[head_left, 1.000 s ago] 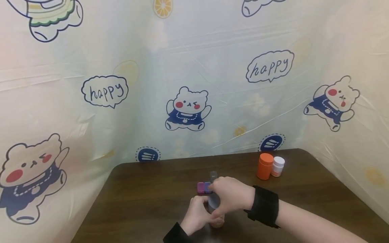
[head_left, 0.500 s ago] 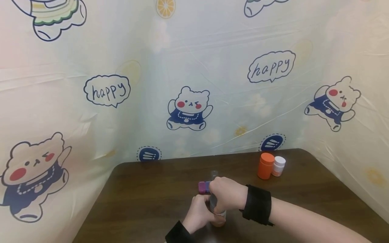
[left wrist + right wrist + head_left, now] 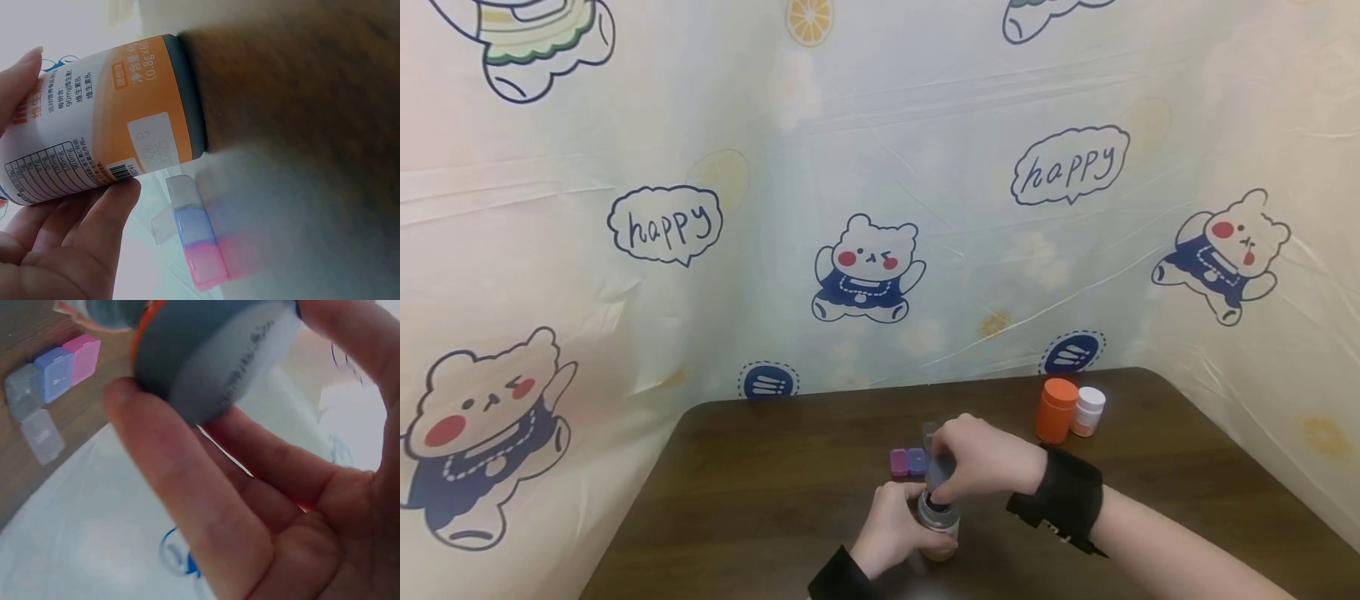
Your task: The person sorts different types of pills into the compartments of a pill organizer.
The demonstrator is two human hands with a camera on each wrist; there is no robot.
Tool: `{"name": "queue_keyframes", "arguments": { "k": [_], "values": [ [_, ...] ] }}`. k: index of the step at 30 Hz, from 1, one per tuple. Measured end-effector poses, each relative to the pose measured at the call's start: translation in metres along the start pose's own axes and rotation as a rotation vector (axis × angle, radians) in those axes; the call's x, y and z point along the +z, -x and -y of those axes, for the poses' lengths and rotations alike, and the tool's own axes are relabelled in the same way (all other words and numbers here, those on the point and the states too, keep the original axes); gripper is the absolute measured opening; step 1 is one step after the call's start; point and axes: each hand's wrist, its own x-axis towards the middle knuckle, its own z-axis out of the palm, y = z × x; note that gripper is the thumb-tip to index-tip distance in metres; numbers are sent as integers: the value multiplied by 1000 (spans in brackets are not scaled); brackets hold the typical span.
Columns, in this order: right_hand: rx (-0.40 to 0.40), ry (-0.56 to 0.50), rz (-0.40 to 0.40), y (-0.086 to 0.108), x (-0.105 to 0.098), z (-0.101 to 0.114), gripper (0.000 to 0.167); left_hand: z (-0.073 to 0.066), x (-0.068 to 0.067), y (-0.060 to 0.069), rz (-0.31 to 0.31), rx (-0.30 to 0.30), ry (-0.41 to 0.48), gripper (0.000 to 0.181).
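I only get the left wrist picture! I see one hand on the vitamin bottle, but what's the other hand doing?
Observer: The right hand has a round grey lid in its grip, tipped up at the top of the vitamin bottle.
Operator: Ooh! Are there more bottles anywhere?
Observer: Yes, the head view shows an orange bottle and a smaller white-capped bottle side by side at the table's back right.

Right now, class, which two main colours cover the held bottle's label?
The bottle label is mainly white and orange, seen best in the left wrist view.
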Motion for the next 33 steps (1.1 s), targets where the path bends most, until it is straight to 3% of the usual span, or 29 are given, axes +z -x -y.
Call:
{"name": "queue_keyframes", "arguments": {
  "k": [6, 10, 16, 22, 27, 33],
  "values": [
    [17, -161, -143, 14, -8, -34, 36, -3, -1, 4, -19, 26, -29, 47],
    [48, -364, -216, 29, -8, -61, 48, -4, 0, 5, -18, 16, -24, 48],
    [163, -640, -286, 48, 6, -98, 57, -4, 2, 5, -35, 18, -43, 49],
    [293, -787, -328, 60, 24, -117, 54, -2, 2, 4, -53, 35, -56, 49],
    [292, -810, -292, 70, 39, -128, 61, -2, 3, 2, -50, 37, -59, 51],
    [292, -558, -330, 73, 55, -140, 66, -2, 4, 2, -59, 46, -64, 51]
  ]
}}
